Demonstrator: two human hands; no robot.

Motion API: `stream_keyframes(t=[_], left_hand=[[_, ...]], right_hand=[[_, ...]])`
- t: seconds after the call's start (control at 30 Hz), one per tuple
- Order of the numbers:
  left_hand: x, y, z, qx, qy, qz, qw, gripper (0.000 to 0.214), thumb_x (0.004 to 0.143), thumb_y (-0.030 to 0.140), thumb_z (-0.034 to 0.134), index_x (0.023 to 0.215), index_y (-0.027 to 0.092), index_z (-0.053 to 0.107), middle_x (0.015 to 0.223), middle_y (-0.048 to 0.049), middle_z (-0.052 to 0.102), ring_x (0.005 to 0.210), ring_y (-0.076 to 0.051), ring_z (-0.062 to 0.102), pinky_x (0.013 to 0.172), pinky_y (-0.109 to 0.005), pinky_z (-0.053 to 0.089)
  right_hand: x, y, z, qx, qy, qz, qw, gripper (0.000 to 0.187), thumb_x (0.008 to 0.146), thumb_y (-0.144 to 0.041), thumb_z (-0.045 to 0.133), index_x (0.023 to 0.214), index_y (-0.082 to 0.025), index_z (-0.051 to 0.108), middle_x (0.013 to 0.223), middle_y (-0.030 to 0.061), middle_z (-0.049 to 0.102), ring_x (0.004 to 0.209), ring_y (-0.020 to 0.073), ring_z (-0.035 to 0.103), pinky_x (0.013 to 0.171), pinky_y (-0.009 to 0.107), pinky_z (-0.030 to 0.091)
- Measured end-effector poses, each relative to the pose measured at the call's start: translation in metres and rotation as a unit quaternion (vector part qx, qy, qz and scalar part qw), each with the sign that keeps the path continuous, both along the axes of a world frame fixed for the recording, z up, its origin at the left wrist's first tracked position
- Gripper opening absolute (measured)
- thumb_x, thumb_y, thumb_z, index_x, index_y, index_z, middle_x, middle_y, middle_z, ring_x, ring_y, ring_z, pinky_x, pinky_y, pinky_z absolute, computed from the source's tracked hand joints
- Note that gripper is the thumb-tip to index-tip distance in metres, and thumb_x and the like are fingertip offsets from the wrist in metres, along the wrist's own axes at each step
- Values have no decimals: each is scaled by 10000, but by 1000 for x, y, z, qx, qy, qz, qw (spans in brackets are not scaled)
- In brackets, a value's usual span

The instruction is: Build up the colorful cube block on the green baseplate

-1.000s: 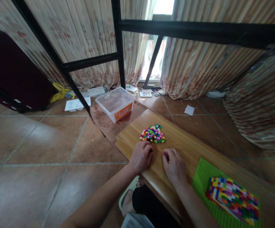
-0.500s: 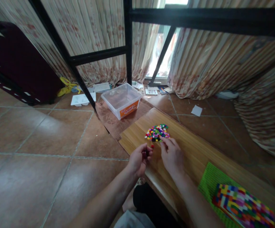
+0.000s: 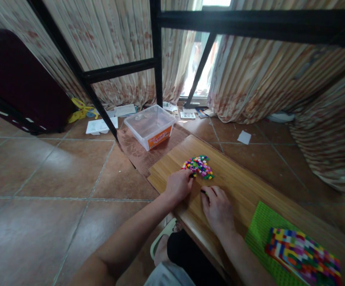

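Observation:
A loose pile of small colourful toy bricks (image 3: 202, 167) lies on the wooden bench top. My left hand (image 3: 179, 186) reaches the pile's near left edge, its fingers pinched by a black brick (image 3: 191, 175); whether they grip it is hard to tell. Closer to me, apart from the pile, is my right hand (image 3: 218, 208), closed with a small dark brick (image 3: 203, 191) at its fingertips. A block built of many coloured bricks (image 3: 305, 254) rests on a green studded baseplate (image 3: 257, 226) at the lower right.
A clear plastic tub (image 3: 150, 125) with an orange label stands on brown cloth beyond the bench (image 3: 172, 159). Black metal bars (image 3: 158, 71) rise behind it. A dark suitcase (image 3: 20, 83) is at left. Papers (image 3: 244, 137) lie on the tiled floor.
My left hand has moved forward to the pile; the red brick seen at its fingertips no longer shows. My right hand has drawn back from the pile with a dark brick.

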State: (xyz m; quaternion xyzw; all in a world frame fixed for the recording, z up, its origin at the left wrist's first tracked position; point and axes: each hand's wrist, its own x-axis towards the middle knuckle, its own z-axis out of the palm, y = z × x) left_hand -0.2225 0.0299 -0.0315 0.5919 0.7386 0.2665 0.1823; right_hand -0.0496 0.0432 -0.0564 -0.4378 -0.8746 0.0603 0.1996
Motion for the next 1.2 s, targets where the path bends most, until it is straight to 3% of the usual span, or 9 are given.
stream_keyframes(t=[0.3, 0.43, 0.5, 0.6, 0.7, 0.77, 0.87, 1.03, 1.2], left_hand=[[-2, 16, 13, -66, 77, -27, 994, 81, 877, 207, 572, 890, 178, 646, 873, -118, 716, 809, -268, 683, 747, -356, 502], [1, 2, 20, -5, -107, -10, 994, 23, 820, 194, 586, 829, 190, 607, 684, -16, 619, 656, -174, 592, 647, -272, 439], [6, -15, 20, 8, -303, 22, 953, 42, 785, 232, 588, 784, 190, 588, 622, 22, 548, 569, -123, 507, 561, -224, 376], [18, -42, 17, -54, -596, 97, 795, 150, 752, 330, 569, 772, 182, 564, 564, 48, 477, 430, -65, 332, 438, -188, 220], [28, -57, 12, -89, -727, 135, 667, 207, 728, 357, 593, 783, 158, 585, 624, 17, 536, 417, -45, 342, 400, -171, 156], [34, -57, 11, -107, -765, 153, 616, 253, 776, 386, 584, 790, 135, 611, 654, -7, 560, 426, -46, 387, 377, -161, 144], [38, -48, 14, -116, -790, 182, 574, 339, 884, 422, 536, 802, 110, 639, 679, -35, 590, 473, -67, 493, 363, -147, 235], [39, -35, 21, -114, -825, 217, 510, 267, 919, 330, 558, 767, 124, 632, 648, -13, 588, 492, -71, 536, 444, -151, 431], [26, -34, 21, -80, -789, 221, 568, 195, 824, 265, 646, 697, 119, 625, 663, -14, 600, 508, -50, 525, 422, -131, 355]], right_hand=[[-4, 1, 3, 10, -86, -16, 996, 149, 963, -201, 467, 883, -208, 592, 896, 61, 619, 804, 199, 573, 692, 309, 398], [-2, 4, 3, -11, -73, -34, 997, 165, 950, -217, 458, 861, -202, 596, 852, 55, 623, 703, 179, 582, 627, 301, 386], [2, 7, 3, -31, -38, -42, 998, 186, 938, -233, 454, 854, -198, 616, 846, 61, 642, 688, 180, 591, 617, 300, 394], [10, 12, 2, -78, 60, -51, 994, 226, 917, -290, 465, 835, -196, 654, 832, 72, 681, 725, 191, 628, 665, 306, 447], [14, 13, 3, -169, 176, -85, 966, 267, 880, -394, 522, 837, -194, 692, 825, 79, 725, 731, 210, 665, 683, 329, 500], [13, 9, 9, -254, 253, -115, 926, 321, 852, -470, 569, 879, -183, 713, 794, 78, 738, 667, 213, 669, 620, 330, 517], [4, -3, 26, -333, 319, -125, 879, 386, 832, -527, 605, 932, -174, 726, 747, 66, 734, 586, 198, 651, 554, 314, 516], [-16, -11, 54, -269, 288, -2, 919, 318, 891, -458, 569, 981, -209, 745, 976, 88, 748, 826, 205, 689, 757, 325, 543], [-37, 32, 41, -123, 217, -24, 968, 295, 941, -323, 475, 965, -195, 740, 962, 92, 717, 877, 202, 648, 798, 317, 499]])
